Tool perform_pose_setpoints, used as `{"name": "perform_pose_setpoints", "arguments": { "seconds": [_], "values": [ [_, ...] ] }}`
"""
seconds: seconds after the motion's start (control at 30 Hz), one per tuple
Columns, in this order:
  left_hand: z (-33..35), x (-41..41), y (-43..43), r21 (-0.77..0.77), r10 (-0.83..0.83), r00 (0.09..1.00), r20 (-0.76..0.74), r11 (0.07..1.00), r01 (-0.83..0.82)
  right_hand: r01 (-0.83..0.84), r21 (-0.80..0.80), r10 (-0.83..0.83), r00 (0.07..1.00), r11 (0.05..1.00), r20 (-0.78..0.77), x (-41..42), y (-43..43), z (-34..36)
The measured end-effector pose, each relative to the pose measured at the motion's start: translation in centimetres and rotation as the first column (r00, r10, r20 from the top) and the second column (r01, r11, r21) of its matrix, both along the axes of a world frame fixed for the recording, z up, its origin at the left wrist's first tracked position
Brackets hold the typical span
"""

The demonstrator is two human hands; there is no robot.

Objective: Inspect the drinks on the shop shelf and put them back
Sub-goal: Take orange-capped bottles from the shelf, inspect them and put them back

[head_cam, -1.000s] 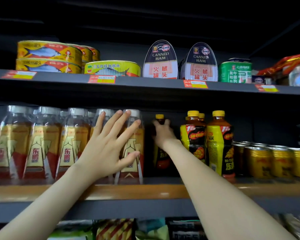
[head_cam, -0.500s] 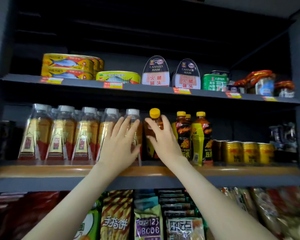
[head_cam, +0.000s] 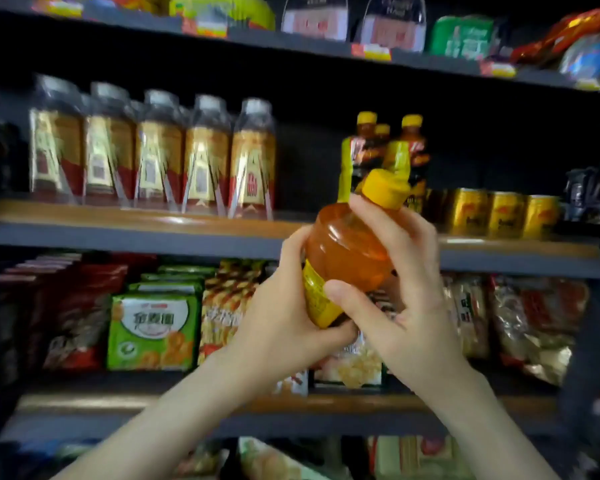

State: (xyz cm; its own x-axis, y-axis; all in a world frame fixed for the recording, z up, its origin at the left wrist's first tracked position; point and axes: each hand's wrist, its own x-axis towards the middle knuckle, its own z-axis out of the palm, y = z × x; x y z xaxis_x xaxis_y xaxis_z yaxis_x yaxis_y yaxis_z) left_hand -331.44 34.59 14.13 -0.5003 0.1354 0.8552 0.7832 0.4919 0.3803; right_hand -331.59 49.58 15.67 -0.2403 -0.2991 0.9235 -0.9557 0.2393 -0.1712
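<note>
Head camera, from the left: a row of gold-and-red labelled bottles (head_cam: 153, 150) stands on the middle shelf (head_cam: 118, 233), with a dark gap (head_cam: 309, 161) to its right. In front of that gap and lower down, the left hand (head_cam: 278, 327) grips the label end of an amber drink bottle (head_cam: 347, 258), fingers wrapped behind it and thumb underneath. The bottle is off the shelf, held in the air between both hands and tilted, its yellow cap (head_cam: 385, 188) leaning up and to the right. The right hand (head_cam: 402, 306) grips it from the other side, thumb across the front of the amber body, fingers curled round near the neck. Further right, matching yellow-capped bottles (head_cam: 385, 150) stand on the shelf, then a line of gold cans (head_cam: 499, 213). My reading: inspection of this one bottle is under way — it is out and angled for a look. Putting it back into the gap is left to do, and whether the other drinks were checked cannot be told
</note>
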Motion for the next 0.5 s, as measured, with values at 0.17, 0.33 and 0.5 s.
{"name": "perform_pose_setpoints", "arguments": {
  "seconds": [0.17, 0.33, 0.5],
  "values": [
    [-11.9, 0.5, -0.7, -0.035, 0.087, 0.908, 0.41, 0.996, -0.08, -0.005, 0.266, -0.064, 0.966, 0.964, 0.25, -1.2, 0.7, -11.5],
    [-19.7, 3.1, -1.8, 0.009, 0.068, 0.707, 0.704, 0.994, -0.105, -0.182, 0.341, -0.017, 0.862, 0.922, 0.507, -0.8, 0.1, -19.5],
    [-22.6, 5.8, -3.0, 0.397, -0.27, 0.497, 0.825, 0.902, -0.169, -0.433, 0.12, 0.189, 0.605, 0.893, 0.773, -1.3, -1.0, -22.8]
  ]
}}
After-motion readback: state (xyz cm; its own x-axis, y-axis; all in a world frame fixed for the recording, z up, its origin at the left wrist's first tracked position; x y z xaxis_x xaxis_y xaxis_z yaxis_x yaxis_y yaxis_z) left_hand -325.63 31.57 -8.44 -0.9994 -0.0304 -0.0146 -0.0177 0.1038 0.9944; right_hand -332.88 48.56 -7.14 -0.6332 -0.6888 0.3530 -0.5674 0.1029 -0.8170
